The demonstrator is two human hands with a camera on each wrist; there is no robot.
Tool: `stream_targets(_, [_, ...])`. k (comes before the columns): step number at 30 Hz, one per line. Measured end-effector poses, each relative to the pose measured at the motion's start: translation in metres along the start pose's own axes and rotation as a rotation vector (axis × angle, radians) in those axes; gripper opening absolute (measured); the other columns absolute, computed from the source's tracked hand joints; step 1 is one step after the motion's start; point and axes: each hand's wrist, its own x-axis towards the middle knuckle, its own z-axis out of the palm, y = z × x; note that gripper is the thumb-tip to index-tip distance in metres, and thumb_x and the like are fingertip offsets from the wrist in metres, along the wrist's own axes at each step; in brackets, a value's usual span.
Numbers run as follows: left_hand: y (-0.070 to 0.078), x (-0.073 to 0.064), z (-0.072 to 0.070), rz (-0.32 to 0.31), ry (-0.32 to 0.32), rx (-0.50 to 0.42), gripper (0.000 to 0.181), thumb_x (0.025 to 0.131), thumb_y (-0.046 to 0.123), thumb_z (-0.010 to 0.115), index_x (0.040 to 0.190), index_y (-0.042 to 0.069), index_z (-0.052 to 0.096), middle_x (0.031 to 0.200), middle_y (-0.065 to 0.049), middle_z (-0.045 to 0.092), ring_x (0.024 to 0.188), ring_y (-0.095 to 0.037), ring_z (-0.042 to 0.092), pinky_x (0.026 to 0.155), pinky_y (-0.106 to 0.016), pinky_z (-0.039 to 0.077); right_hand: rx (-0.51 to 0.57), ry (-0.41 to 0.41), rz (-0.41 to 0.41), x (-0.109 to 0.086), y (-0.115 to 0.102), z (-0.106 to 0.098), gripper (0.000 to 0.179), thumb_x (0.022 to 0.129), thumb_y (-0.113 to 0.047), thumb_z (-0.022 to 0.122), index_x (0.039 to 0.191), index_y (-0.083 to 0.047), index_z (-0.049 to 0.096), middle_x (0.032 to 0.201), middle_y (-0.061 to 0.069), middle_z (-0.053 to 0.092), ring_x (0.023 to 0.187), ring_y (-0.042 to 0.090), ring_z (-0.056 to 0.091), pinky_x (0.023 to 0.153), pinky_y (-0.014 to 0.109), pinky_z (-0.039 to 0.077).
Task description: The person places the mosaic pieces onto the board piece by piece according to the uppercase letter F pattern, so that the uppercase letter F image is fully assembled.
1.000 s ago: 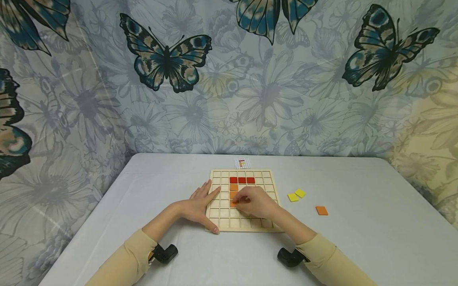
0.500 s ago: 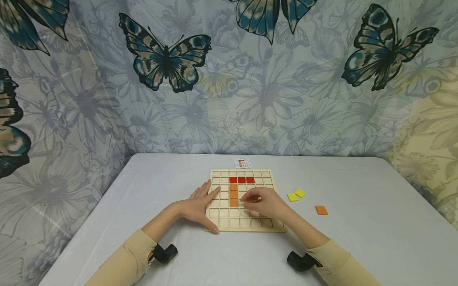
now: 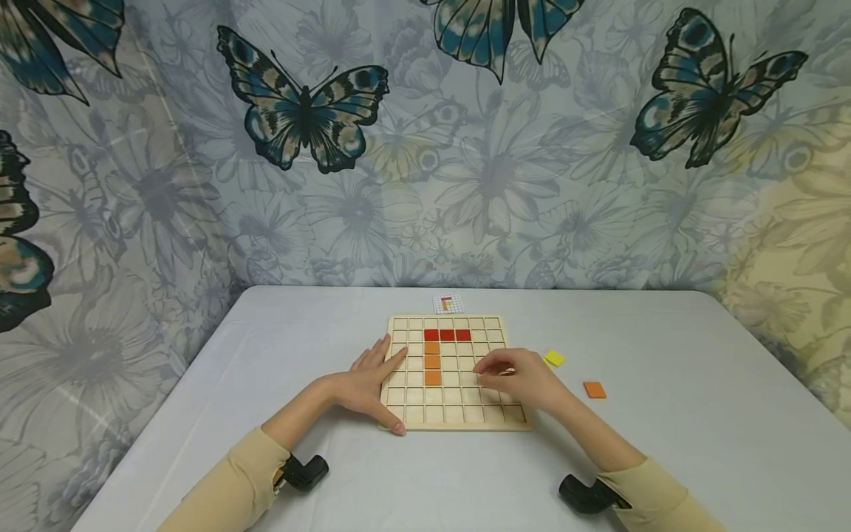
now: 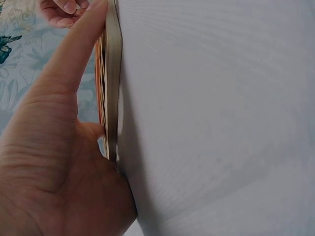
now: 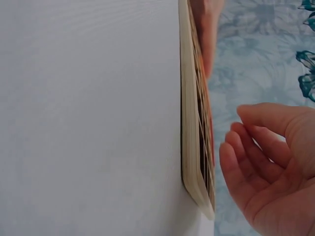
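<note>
A wooden grid board [image 3: 459, 417] lies flat on the table. Three red tiles [image 3: 447, 335] form a row near its far side, and three orange tiles [image 3: 432, 362] run in a column below the leftmost red one. My left hand [image 3: 366, 380] rests along the board's left edge, fingers spread and thumb at the near left corner. Over the right part of the board hovers my right hand [image 3: 515, 373]; in the right wrist view its fingers [image 5: 246, 157] are loosely bent with nothing between them. It hides part of the grid and one yellow tile.
Right of the board lie a yellow tile [image 3: 555, 358] and, farther right, a loose orange tile [image 3: 595, 389]. A small printed pattern card [image 3: 448, 304] lies beyond the board's far edge. The white table [image 3: 332, 318] ends at a butterfly-print cloth backdrop [image 3: 372, 222].
My right hand has left the lowest orange tile, which stays in its grid square, and has moved right across the board. The left hand stays on the board's edge.
</note>
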Motion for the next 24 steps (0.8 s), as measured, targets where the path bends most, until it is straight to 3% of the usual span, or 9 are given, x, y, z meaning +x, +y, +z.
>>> stream_targets(12, [0.001,-0.001,-0.001,0.004,0.0,0.005,0.131,0.064,0.057,0.085,0.158,0.014,0.006,0.16,-0.019,-0.017,0.147,-0.03,-0.016,0.117,-0.05,-0.003,0.008,0.005,0.01,-0.013,0.009,-0.016,0.011,0.088,-0.019,0.073,0.098,-0.015,0.074,0.091,-0.006,0.068,0.087,0.014,0.062,0.074,0.032,0.049])
stream_targets(24, [0.0,0.0,0.0,-0.004,-0.002,0.001,0.131,0.064,0.057,0.085,0.158,0.015,0.006,0.16,-0.018,-0.017,0.147,-0.03,-0.016,0.117,-0.05,-0.003,0.003,0.018,0.07,-0.029,0.017,-0.032,0.015,0.087,-0.025,0.074,0.1,-0.017,0.074,0.094,-0.005,0.068,0.092,0.015,0.064,0.071,0.033,0.049])
